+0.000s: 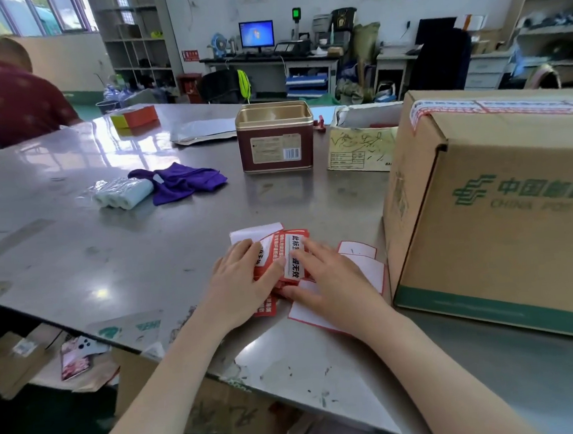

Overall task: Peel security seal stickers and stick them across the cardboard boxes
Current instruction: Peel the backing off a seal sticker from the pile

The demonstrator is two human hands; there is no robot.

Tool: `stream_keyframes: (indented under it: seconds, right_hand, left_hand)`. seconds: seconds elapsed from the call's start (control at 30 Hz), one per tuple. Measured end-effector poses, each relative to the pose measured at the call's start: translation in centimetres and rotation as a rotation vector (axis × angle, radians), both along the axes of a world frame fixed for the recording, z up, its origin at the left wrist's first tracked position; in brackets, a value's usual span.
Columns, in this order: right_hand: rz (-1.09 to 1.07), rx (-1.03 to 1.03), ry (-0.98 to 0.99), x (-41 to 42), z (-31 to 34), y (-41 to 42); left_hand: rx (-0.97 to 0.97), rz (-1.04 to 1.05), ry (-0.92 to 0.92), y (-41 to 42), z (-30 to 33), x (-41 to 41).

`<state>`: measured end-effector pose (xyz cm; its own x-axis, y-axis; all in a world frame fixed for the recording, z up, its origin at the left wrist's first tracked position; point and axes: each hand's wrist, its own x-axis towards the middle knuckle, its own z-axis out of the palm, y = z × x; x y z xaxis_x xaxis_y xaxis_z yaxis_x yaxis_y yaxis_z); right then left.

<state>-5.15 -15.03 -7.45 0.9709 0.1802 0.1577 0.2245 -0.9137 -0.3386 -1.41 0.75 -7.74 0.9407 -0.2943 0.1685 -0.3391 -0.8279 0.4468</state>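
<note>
Both forearms reach in over the tabletop [74, 211] edge | seal stickers [292, 250] lie stacked just beside the cardboard box [482, 223], handy for sealing | left hand [238, 281] lies flat on the stack, fingers straight, likely steadying it | right hand [330, 281] rests fingers on the top sticker, thumb at its near edge; actual pinch not discernible | spent backing sheets [366, 262] between stack and box.

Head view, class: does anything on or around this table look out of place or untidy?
Yes. Peeled white backing sheets lie scattered beside the sticker stack, and a phone sits on cardboard scraps below the table edge.
</note>
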Motion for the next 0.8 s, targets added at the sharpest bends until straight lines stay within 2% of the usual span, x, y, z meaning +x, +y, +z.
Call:
stream_keyframes:
  seconds: [0.13, 0.27, 0.37, 0.5, 0.57, 0.67, 0.8]
  right_hand:
    - [0.056, 0.027, 0.0, 0.4, 0.3, 0.2]
    - [0.054, -0.054, -0.039, -0.1, 1.0, 0.4]
    - [0.019, -0.043, -0.099, -1.0, 1.5, 0.2]
    - [-0.06, 0.147, -0.133, -1.5, 1.6, 0.0]
    - [-0.09, 0.282, -0.235, -1.4, 1.1, -0.2]
    - [-0.077, 0.426, -0.385, -1.3, 0.7, -0.4]
    - [-0.053, 0.545, -0.413, -1.5, 1.0, -0.5]
  left_hand:
    - [0.017, 0.009, 0.01, 0.2, -0.3, 0.1]
    - [-0.023, -0.002, -0.012, 0.3, -0.5, 0.2]
    - [-0.109, -0.04, -0.023, 0.5, -0.7, 0.4]
    - [-0.318, -0.021, -0.099, 0.9, -0.5, 0.1]
    - [-0.357, -0.002, -0.136, 0.9, -0.2, -0.1]
    - [-0.454, 0.0, -0.087, 1.1, 0.3, -0.3]
    - [-0.548, 0.017, -0.033, 1.3, 0.5, -0.3]
